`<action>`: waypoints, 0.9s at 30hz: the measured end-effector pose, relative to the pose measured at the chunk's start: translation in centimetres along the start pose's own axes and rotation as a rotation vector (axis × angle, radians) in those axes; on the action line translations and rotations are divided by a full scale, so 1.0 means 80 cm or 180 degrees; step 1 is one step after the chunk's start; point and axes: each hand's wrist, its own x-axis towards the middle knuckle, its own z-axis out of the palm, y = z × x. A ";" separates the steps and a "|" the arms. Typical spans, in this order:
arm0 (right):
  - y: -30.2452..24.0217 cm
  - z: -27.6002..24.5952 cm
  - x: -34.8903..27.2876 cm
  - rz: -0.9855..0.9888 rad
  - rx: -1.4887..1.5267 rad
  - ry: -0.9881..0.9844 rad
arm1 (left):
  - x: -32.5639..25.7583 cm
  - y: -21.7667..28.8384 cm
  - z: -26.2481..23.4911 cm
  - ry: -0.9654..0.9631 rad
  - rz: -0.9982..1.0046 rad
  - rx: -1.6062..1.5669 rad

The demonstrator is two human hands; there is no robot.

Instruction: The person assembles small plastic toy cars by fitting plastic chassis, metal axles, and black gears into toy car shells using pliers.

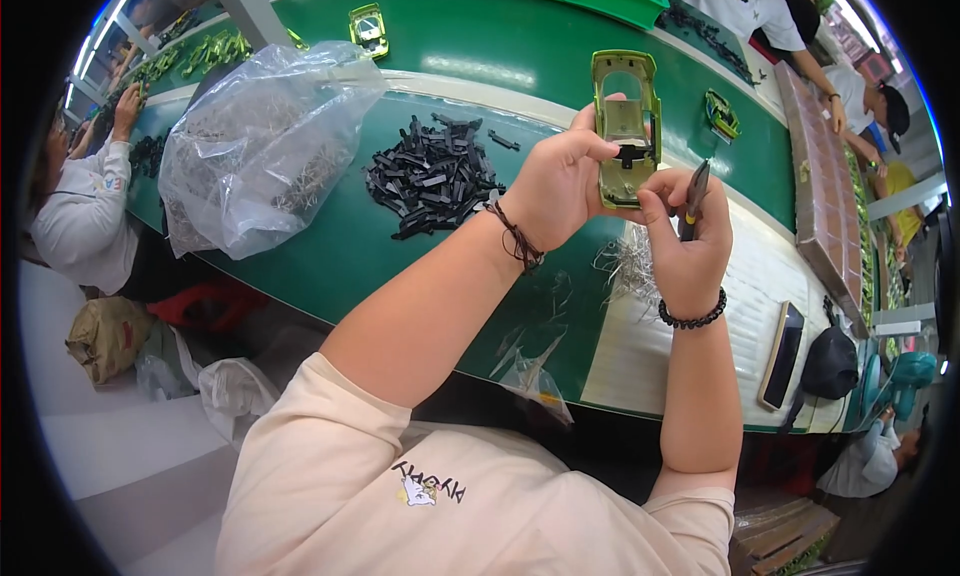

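A lime-green toy car body shell [625, 124] is held up over the table, its hollow inside facing me. My left hand [562, 186] grips it along the left side, the thumb reaching over to a small black piece [630, 156] inside the shell. At the shell's lower right corner, the thumb and finger of my right hand [692, 238] come up against its edge. That same hand is closed around small pliers [695, 198], jaws pointing up. Below the hands lies a tangle of thin silvery wire pieces [630, 268].
Left of my hands sits a pile of black plastic strips [430, 176], then a clear bag [265, 151] of wire pieces. Other green shells [368, 31] rest on the far belt. A phone [781, 356] and dark cap [830, 364] lie right. Co-workers [85, 216] are around.
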 end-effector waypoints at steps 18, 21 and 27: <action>0.008 -0.004 0.000 -0.0151 -0.1172 0.0007 | 0.017 -0.017 -0.013 -0.0146 0.0474 0.2166; 0.010 -0.001 0.001 -0.0042 -0.1496 0.0549 | 0.015 -0.018 -0.010 -0.0153 0.0404 0.2153; 0.006 -0.019 0.005 -0.0439 -0.2044 0.0008 | 0.018 -0.021 -0.009 0.0267 0.1324 0.2000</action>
